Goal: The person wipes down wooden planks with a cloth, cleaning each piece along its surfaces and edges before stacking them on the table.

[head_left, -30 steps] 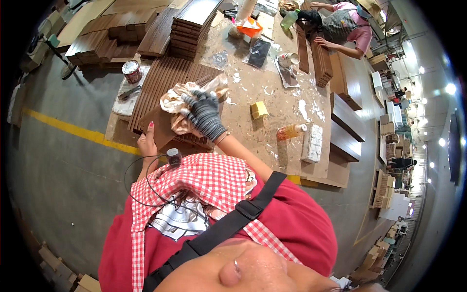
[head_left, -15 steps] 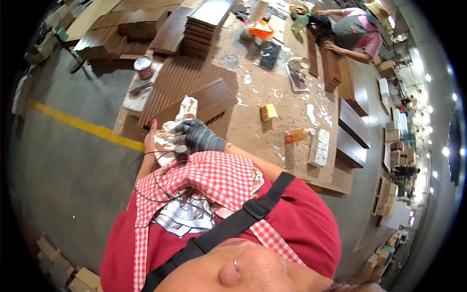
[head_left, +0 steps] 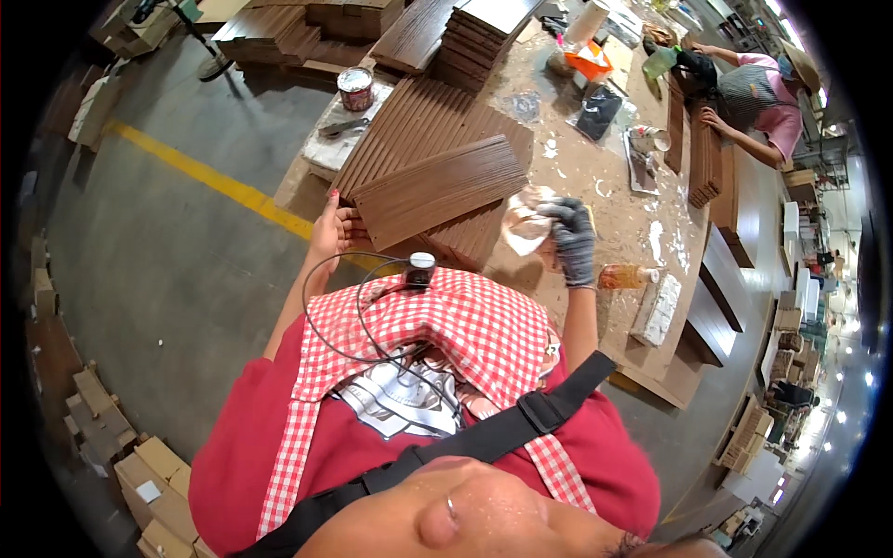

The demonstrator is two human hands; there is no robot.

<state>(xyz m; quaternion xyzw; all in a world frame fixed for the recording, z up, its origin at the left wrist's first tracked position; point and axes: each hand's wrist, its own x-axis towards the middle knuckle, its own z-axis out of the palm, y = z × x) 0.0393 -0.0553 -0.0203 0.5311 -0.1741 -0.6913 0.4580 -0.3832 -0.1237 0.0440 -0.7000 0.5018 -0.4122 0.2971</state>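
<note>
My bare left hand [head_left: 332, 231] grips the near left end of a brown wood-grain board [head_left: 442, 191], its fingers bent at the edge. The board lies slanted across a wide stack of similar brown boards [head_left: 409, 121]. Right of the board, my right hand [head_left: 574, 242] wears a grey glove and is closed on a crumpled, stained white rag [head_left: 526, 223]. The rag hangs beside the board's right end, over the worktable [head_left: 605, 209]. A sliver of yellow shows behind the gloved fingers; most of it is hidden.
A tin can [head_left: 355, 90] and a putty knife [head_left: 344, 127] rest on a whitish slab at the left. An amber bottle [head_left: 625, 276] and a white-smeared block [head_left: 659, 307] are near my right forearm. A co-worker [head_left: 772, 102] handles boards at the far right.
My right hand has moved right with the rag, away from my left hand. My left hand now holds the board's end. The whole view has shifted, and the yellow block is mostly covered.
</note>
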